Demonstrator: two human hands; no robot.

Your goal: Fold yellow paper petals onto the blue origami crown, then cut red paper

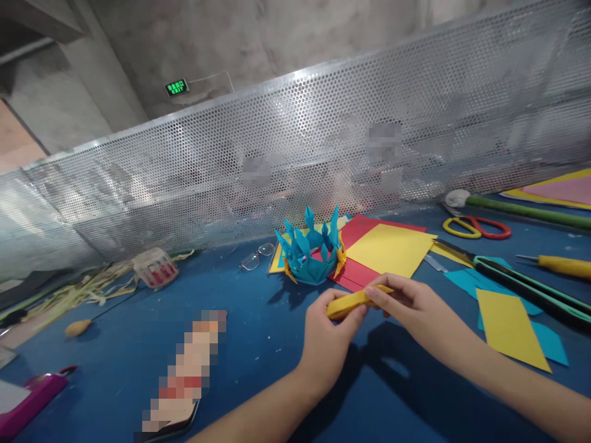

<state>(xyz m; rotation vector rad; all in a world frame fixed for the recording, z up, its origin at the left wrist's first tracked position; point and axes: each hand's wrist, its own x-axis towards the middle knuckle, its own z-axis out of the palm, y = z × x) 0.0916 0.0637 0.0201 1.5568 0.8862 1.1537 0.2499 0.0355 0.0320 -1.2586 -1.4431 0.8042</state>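
A folded strip of yellow paper (347,303) is held above the blue table, between both hands. My left hand (327,337) grips its left end, thumb along the near side. My right hand (404,299) pinches the right end, where a pointed tip sticks out past the thumb. Just beyond the hands stands a blue folded-paper crown (314,258) with upright points and small orange-yellow pieces on its sides. Yellow paper (392,249) and red paper (353,275) lie behind and to the right of the crown.
Glasses (252,261) lie left of the crown. A phone (184,375) is at the near left. Scissors (494,227), a green-and-black cutter (530,286), a yellow-handled tool (566,266) and a yellow sheet (510,329) are on the right. A perforated metal screen (207,166) rises behind.
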